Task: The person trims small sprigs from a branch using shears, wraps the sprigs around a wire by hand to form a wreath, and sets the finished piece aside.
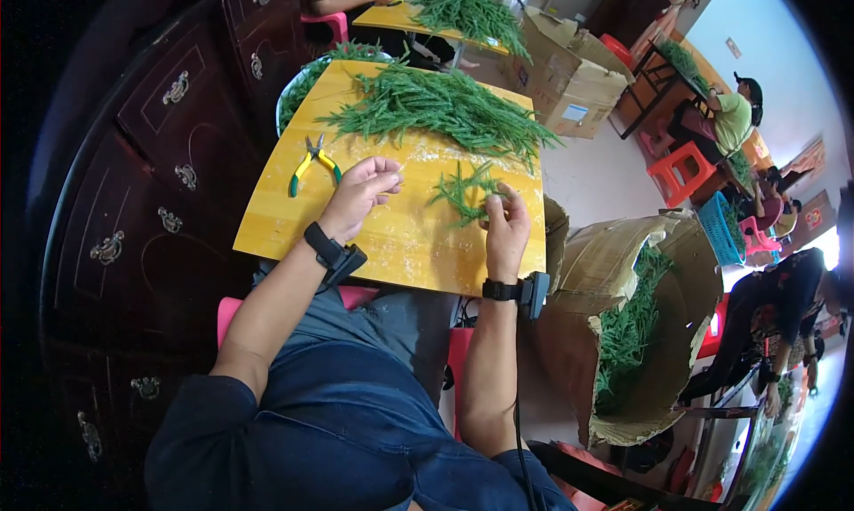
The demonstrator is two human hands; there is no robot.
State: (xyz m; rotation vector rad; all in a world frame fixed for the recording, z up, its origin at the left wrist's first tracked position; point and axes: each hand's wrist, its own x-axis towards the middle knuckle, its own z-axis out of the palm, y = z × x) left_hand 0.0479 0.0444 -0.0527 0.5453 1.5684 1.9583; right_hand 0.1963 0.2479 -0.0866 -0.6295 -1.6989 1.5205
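Over the yellow wooden table [382, 253], my left hand [360, 198] is closed in a pinch. A tiny pale bit may be at its fingertips, too small to name. My right hand [507, 228] pinches a small green feathery plastic-looking sprig [464, 193], which spreads to the left of the fingers. Beyond both hands, a heap of similar green sprigs [436, 106] covers the table's far part. Pliers [314, 166] with yellow and green handles lie to the left of my left hand, jaws pointing away.
Pale crumbs are scattered over the tabletop. A torn cardboard box [614, 262] holding green sprigs stands at right. Dark drawers [142, 173] line the left side. A basin [289, 97] of greenery sits behind the table, and another carton [569, 75] beyond. Several people work nearby.
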